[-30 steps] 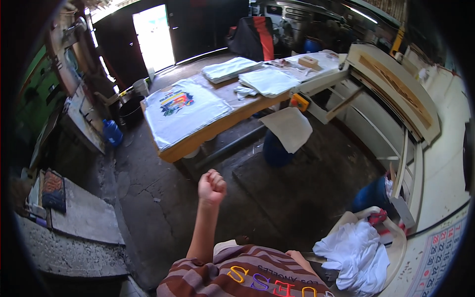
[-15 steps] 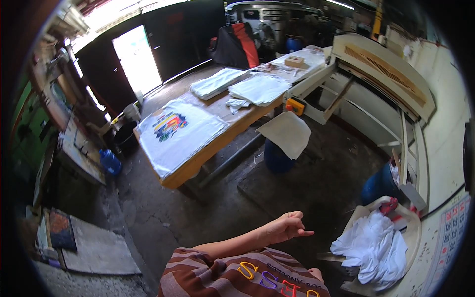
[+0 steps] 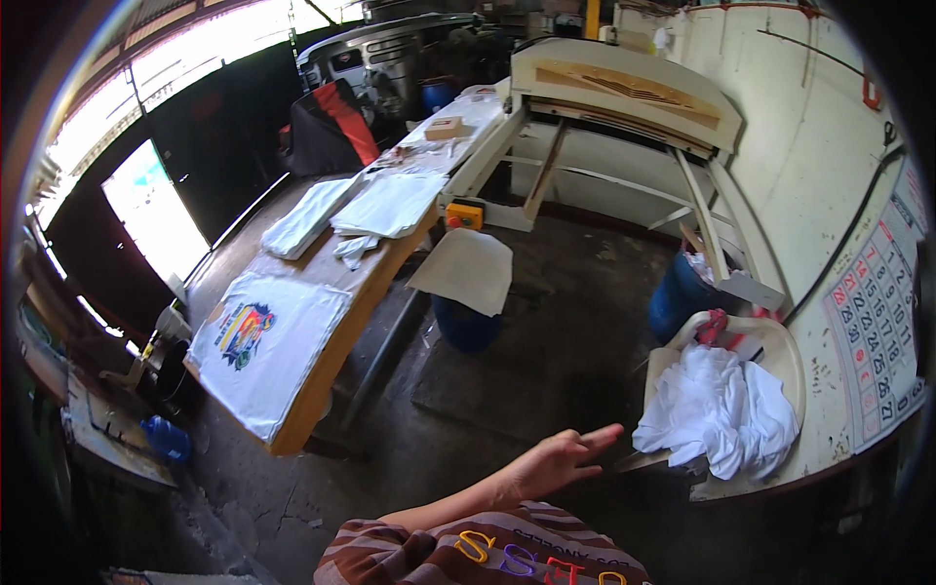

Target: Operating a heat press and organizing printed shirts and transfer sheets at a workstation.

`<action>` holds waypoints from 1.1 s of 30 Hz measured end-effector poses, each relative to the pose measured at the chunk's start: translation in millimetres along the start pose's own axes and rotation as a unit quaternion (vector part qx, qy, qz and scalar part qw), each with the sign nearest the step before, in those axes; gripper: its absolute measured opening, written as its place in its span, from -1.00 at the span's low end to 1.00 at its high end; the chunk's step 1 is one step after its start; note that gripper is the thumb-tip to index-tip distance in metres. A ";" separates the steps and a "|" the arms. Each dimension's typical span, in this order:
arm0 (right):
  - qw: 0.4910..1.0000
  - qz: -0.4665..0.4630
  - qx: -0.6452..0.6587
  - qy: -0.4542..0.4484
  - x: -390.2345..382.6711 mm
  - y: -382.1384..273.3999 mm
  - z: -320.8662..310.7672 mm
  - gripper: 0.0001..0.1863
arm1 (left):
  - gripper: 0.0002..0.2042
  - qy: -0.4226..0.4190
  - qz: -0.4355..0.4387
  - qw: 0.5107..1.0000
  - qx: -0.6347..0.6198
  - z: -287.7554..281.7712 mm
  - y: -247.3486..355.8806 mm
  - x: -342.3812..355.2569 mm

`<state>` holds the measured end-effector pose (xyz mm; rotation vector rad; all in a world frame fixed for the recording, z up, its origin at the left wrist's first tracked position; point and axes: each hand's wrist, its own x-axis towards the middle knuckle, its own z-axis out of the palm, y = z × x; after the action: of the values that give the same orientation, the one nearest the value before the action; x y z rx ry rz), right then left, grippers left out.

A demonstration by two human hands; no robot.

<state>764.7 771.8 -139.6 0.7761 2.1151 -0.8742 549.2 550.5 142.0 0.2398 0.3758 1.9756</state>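
My left hand (image 3: 558,464) is held out in front of my striped brown shirt, its arm coming from the lower middle of the picture. Its fingers are stretched and partly apart, and nothing is in them. Closest to it is a heap of crumpled white cloth (image 3: 717,409), just beyond the fingertips to the right and not touched. The heap lies on a pale plastic chair (image 3: 792,375) beside the wall. My right hand does not show.
A wooden-edged table (image 3: 310,395) at the left bears a printed white cloth stack (image 3: 292,327) and more white stacks. A large pale machine frame (image 3: 624,93) stands behind. Before it are a blue drum (image 3: 468,327) under a beige sheet (image 3: 466,271) and another blue drum (image 3: 673,297).
My view has swung right, so the table sits further left and the chair is closer to my left hand. My left fingers have straightened from a looser curl.
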 end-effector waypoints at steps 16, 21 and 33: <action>0.992 -0.026 0.076 0.100 -5.2 62.0 40.8 -0.77 | -0.49 0.034 -0.020 0.995 -0.088 6.0 -30.1 1.8; 0.996 -0.062 0.037 0.049 -5.8 130.5 71.4 -0.75 | -0.42 -0.001 -0.089 0.983 -0.160 31.9 -74.8 14.8; 0.996 0.049 0.048 0.065 -72.2 175.2 46.7 -0.81 | -0.75 0.144 -0.087 0.971 -0.168 64.0 -154.7 -3.3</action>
<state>951.5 821.3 -167.0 1.0026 2.1403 -0.8990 702.6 617.6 144.7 -0.2910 0.2325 1.8654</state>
